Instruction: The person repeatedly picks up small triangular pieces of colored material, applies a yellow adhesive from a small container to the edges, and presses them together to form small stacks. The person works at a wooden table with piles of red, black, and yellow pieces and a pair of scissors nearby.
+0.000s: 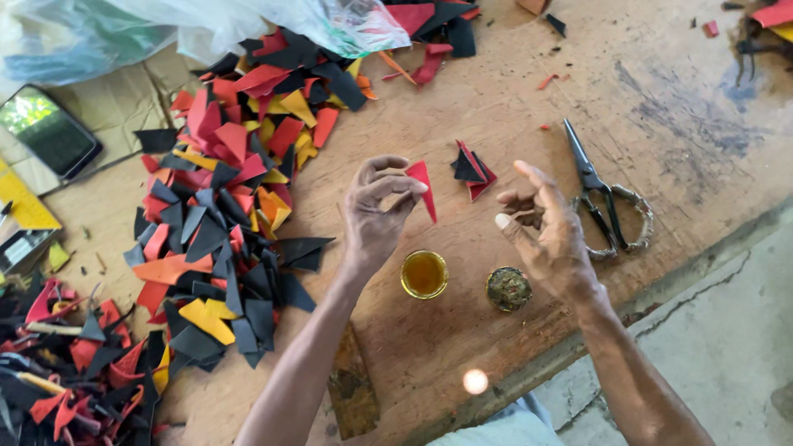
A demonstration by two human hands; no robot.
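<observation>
Left hand (376,211) pinches red triangle (423,186); right hand (545,227) open.

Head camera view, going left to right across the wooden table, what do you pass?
Phone → pile of red, black and yellow triangles → left hand holding a red triangle → small stack of triangles → right hand → scissors.

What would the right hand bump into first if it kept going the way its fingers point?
The right hand points up-left, toward the small stack of red and black triangles on the wooden table. That stack likely comes first, though the hand's height above it is unclear.
</observation>
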